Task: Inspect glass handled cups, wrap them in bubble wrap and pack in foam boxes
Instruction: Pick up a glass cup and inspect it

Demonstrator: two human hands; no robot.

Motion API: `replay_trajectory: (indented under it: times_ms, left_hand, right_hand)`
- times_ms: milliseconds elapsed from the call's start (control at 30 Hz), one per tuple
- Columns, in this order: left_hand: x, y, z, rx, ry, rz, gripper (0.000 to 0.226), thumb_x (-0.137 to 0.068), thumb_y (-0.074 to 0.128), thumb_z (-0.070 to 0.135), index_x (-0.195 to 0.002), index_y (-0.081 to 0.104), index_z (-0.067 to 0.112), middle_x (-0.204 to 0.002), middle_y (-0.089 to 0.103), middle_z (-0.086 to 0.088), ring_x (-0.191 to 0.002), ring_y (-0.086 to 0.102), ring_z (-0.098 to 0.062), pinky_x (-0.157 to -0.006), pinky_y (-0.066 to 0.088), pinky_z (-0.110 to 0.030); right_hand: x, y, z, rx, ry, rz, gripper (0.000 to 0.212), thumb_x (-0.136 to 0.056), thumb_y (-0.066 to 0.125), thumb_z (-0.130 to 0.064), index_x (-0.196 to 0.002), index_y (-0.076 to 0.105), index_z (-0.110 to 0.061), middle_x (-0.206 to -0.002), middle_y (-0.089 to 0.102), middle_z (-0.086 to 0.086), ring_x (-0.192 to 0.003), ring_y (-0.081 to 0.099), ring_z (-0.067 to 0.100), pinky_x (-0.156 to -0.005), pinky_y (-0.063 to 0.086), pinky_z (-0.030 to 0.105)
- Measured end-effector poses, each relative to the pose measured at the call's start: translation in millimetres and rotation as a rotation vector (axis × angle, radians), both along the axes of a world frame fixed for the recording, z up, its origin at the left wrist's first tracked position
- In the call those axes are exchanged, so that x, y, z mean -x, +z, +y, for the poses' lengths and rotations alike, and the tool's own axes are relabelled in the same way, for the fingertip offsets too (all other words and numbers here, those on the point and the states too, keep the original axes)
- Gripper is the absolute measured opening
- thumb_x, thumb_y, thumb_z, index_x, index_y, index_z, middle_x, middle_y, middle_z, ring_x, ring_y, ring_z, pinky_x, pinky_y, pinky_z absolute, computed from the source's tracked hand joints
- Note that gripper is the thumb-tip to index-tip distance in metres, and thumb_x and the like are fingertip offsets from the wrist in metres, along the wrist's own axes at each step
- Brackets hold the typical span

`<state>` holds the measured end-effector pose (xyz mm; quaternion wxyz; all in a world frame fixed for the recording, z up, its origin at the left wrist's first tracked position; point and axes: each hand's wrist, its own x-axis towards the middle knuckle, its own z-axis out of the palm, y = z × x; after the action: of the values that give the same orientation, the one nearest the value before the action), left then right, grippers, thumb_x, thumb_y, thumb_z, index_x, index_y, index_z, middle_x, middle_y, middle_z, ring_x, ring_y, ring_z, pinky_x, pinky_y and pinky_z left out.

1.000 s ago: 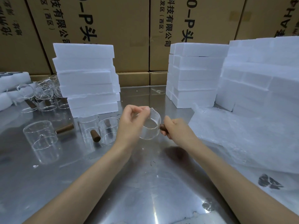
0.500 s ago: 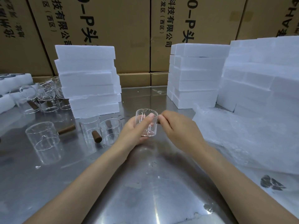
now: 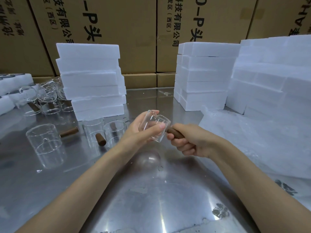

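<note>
A clear glass cup (image 3: 155, 125) with a brown wooden handle (image 3: 175, 133) is held above the steel table (image 3: 151, 199), tilted with its mouth up and to the left. My left hand (image 3: 141, 132) cradles the glass body, thumb across its front. My right hand (image 3: 190, 142) grips the wooden handle. Three more handled cups (image 3: 44, 140) (image 3: 94, 132) (image 3: 114, 133) stand on the table to the left. Sheets of bubble wrap (image 3: 260, 140) lie at the right.
Stacks of white foam boxes stand at back left (image 3: 90, 78), back centre-right (image 3: 203, 74) and far right (image 3: 272, 71). Several more glass cups (image 3: 43, 98) crowd the far left beside white foam pieces (image 3: 10, 91). Brown cardboard cartons (image 3: 117, 31) wall the back.
The cup has been turned from upright to tilted, and lowered slightly. My right hand slid back along the handle, which now shows between the hands.
</note>
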<state>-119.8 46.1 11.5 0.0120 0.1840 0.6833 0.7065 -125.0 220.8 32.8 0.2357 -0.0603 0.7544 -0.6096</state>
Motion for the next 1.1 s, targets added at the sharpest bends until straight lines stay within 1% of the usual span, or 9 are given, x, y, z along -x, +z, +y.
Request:
replay_trajectory:
  times_ms: [100,200,300,433,567,700,800,867,1100]
  left_hand:
    - [0,1,-1,-0.037,-0.046,0.000,0.052,-0.073,0.071,0.027,-0.123,0.057,0.029,-0.107,0.069,0.000,-0.093,0.065,-0.010,-0.078,0.053,-0.023]
    - [1,0,0,-0.056,-0.045,-0.005,0.050,-0.074,0.072,0.028,-0.122,0.057,0.029,-0.106,0.070,0.003,-0.092,0.066,-0.009,-0.075,0.052,-0.021]
    - [3,-1,1,-0.077,0.017,-0.015,0.048,-0.073,0.073,0.034,-0.119,0.057,0.031,-0.099,0.071,0.013,-0.090,0.067,-0.007,-0.077,0.054,-0.022]
    - [7,-1,0,-0.157,0.135,-0.060,0.059,-0.065,0.080,0.045,-0.116,0.057,0.026,-0.103,0.067,0.005,-0.085,0.066,-0.008,-0.080,0.055,-0.026]
    - [7,-1,1,-0.180,0.152,-0.070,0.068,-0.067,0.074,0.043,-0.128,0.050,0.023,-0.117,0.066,0.005,-0.097,0.068,-0.008,-0.087,0.054,-0.027]
    - [6,-5,1,-0.031,0.076,0.039,0.078,-0.064,0.086,0.035,-0.130,0.044,0.029,-0.117,0.066,0.012,-0.106,0.064,-0.003,-0.088,0.053,-0.022]
    - [9,-7,0,0.184,0.098,0.164,0.103,-0.059,0.089,0.030,-0.140,0.025,0.041,-0.131,0.044,0.022,-0.115,0.055,0.001,-0.090,0.047,-0.016]
    - [11,-8,-1,0.266,0.135,0.257,0.098,-0.064,0.084,0.028,-0.138,0.022,0.046,-0.129,0.037,0.027,-0.114,0.050,0.007,-0.091,0.041,-0.011]
    - [13,-10,-4,0.336,0.351,0.449,0.068,-0.070,0.084,0.024,-0.126,0.047,0.029,-0.122,0.050,0.031,-0.112,0.045,0.021,-0.090,0.032,0.001]
  right_hand:
    - [1,3,6,0.166,0.089,-0.267,0.043,-0.091,0.028,-0.024,-0.053,0.048,-0.022,-0.039,0.023,-0.011,-0.028,0.015,0.003,-0.028,0.014,0.015]
    - [1,4,7,0.235,0.081,-0.360,0.044,-0.091,0.028,-0.025,-0.050,0.044,-0.021,-0.037,0.024,-0.011,-0.026,0.018,0.002,-0.027,0.015,0.014]
    - [1,4,4,0.222,-0.070,-0.297,0.042,-0.092,0.033,-0.033,-0.055,0.047,-0.020,-0.039,0.026,-0.010,-0.027,0.019,0.003,-0.029,0.016,0.013]
    - [2,4,2,0.227,-0.326,-0.103,0.037,-0.095,0.038,-0.047,-0.077,0.052,-0.018,-0.046,0.040,-0.006,-0.033,0.029,0.006,-0.035,0.023,0.013]
    - [-2,2,-3,0.204,-0.296,0.100,0.028,-0.089,0.055,-0.048,-0.095,0.062,-0.022,-0.072,0.060,-0.005,-0.051,0.049,0.008,-0.045,0.039,0.017]
    - [-4,-2,-6,0.243,-0.287,0.236,0.024,-0.092,0.058,-0.031,-0.108,0.065,-0.014,-0.084,0.065,-0.004,-0.058,0.055,0.005,-0.051,0.045,0.016]
    - [-2,0,-4,0.322,-0.338,0.218,0.023,-0.094,0.055,-0.024,-0.109,0.062,-0.009,-0.077,0.061,-0.004,-0.054,0.052,0.004,-0.048,0.043,0.015]
    - [0,1,-2,0.346,-0.350,0.197,0.021,-0.094,0.054,-0.023,-0.108,0.062,-0.009,-0.074,0.058,-0.005,-0.053,0.050,0.004,-0.046,0.041,0.015]
    - [-1,1,-2,0.400,-0.325,0.119,0.018,-0.093,0.054,-0.031,-0.097,0.062,-0.015,-0.078,0.064,-0.007,-0.059,0.058,0.004,-0.053,0.047,0.016]
